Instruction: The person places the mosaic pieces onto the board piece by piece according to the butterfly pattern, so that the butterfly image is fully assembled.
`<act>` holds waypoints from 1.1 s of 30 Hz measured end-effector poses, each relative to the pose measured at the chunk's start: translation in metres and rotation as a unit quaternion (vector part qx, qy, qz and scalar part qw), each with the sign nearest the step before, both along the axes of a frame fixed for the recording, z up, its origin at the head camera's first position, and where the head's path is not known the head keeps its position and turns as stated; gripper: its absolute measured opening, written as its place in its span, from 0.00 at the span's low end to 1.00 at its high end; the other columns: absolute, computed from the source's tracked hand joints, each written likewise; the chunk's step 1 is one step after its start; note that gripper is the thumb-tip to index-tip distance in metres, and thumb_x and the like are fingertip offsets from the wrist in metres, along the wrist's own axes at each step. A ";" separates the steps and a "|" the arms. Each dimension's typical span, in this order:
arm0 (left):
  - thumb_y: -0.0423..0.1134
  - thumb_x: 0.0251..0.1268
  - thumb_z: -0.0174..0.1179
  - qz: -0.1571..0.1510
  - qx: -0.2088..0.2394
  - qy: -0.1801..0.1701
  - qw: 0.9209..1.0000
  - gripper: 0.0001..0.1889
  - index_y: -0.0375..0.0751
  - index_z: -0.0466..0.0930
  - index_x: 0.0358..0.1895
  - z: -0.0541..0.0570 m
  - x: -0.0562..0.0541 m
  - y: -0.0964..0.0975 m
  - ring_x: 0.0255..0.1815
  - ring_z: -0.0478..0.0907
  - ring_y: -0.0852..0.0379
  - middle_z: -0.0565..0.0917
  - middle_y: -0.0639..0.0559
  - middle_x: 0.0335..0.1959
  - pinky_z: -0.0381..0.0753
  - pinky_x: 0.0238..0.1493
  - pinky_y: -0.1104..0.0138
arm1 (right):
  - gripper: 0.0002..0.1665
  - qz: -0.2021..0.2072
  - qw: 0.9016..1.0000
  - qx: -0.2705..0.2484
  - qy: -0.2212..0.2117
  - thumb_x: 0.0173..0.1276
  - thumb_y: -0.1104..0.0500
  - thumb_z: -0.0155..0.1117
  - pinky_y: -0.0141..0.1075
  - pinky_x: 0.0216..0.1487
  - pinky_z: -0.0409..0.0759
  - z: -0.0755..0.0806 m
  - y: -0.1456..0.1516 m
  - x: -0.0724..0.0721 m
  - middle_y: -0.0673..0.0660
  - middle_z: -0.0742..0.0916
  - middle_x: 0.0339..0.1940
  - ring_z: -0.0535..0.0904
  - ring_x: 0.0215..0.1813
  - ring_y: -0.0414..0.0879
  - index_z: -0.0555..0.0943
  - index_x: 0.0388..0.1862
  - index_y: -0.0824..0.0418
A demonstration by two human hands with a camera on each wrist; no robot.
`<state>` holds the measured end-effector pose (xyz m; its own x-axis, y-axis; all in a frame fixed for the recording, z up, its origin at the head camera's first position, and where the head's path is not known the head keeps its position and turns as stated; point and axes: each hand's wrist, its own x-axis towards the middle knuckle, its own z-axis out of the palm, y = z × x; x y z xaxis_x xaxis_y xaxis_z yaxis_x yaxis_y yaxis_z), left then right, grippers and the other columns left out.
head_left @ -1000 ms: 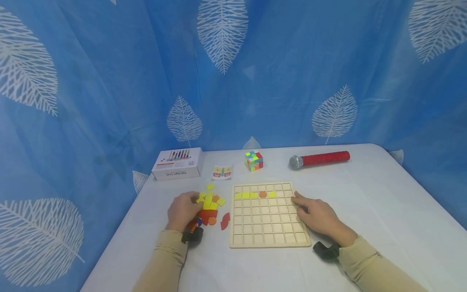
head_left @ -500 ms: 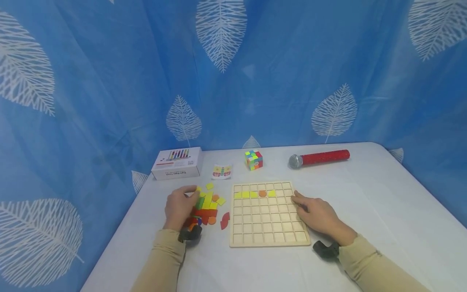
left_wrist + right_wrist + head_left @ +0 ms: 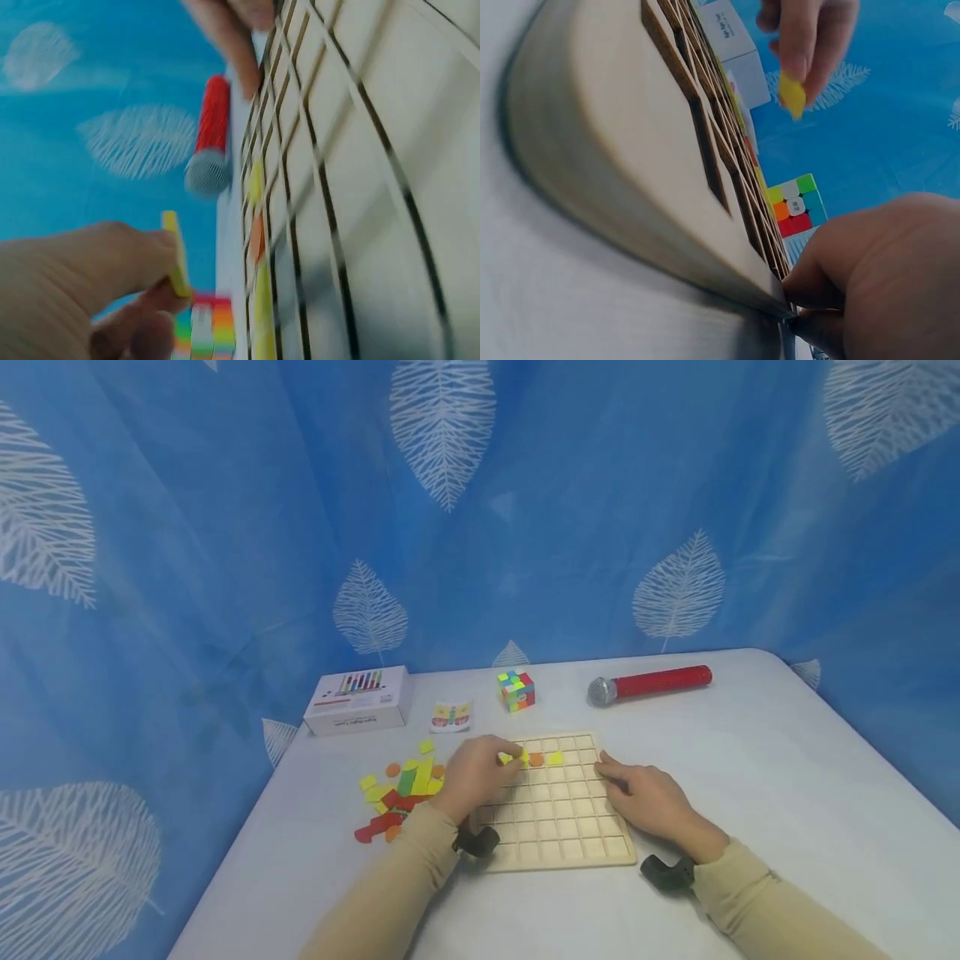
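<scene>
A thin yellow square tile point(image 3: 177, 255) is pinched between the thumb and fingers of my left hand point(image 3: 474, 775), raised over the upper left of the wooden grid board point(image 3: 570, 850). Below that hand, a row of yellow tiles and an orange round tile point(image 3: 536, 760) lies in the board's cells; the hand covers the row's left end in the head view. My right hand point(image 3: 654, 797) grips the board's right edge, thumb and finger meeting at the rim in the right wrist view. Left of the board lies a loose pile with yellow, green and red pieces point(image 3: 382, 821).
Along the back of the white table stand a white box point(image 3: 352, 718), a small picture card point(image 3: 452, 717), a colourful puzzle cube point(image 3: 517, 691) and a red microphone point(image 3: 651, 685). A blue leaf-patterned curtain point(image 3: 555, 527) hangs behind.
My left hand has moved right from the loose pile to above the board, carrying a yellow tile. The pile is now uncovered. My right hand has stayed at the board's edge.
</scene>
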<state>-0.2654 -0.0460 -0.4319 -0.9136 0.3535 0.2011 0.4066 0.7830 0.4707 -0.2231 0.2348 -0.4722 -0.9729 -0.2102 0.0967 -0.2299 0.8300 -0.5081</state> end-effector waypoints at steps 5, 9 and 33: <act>0.42 0.67 0.69 -0.081 -0.079 0.029 0.993 0.10 0.52 0.92 0.49 0.002 -0.014 0.042 0.42 0.85 0.63 0.90 0.56 0.47 0.83 0.41 0.69 | 0.26 -0.001 1.000 0.008 0.004 0.72 0.59 0.57 0.37 0.36 0.72 -0.002 0.000 -0.001 0.59 0.77 0.73 0.75 0.32 0.44 0.80 0.67 0.61; 0.41 0.69 0.67 -0.108 -0.124 0.055 0.985 0.07 0.54 0.93 0.44 -0.003 -0.025 0.065 0.42 0.86 0.63 0.91 0.60 0.43 0.84 0.43 0.68 | 0.26 -0.001 1.000 0.001 0.006 0.72 0.59 0.57 0.36 0.33 0.70 -0.003 -0.001 -0.001 0.59 0.77 0.73 0.70 0.26 0.43 0.80 0.68 0.60; 0.44 0.71 0.65 -0.065 -0.086 0.056 0.993 0.08 0.55 0.92 0.47 -0.009 -0.024 0.059 0.53 0.85 0.60 0.89 0.60 0.50 0.85 0.51 0.63 | 0.26 -0.005 1.000 0.010 0.014 0.72 0.58 0.57 0.49 0.51 0.81 -0.002 -0.001 0.000 0.57 0.78 0.73 0.83 0.44 0.49 0.81 0.68 0.58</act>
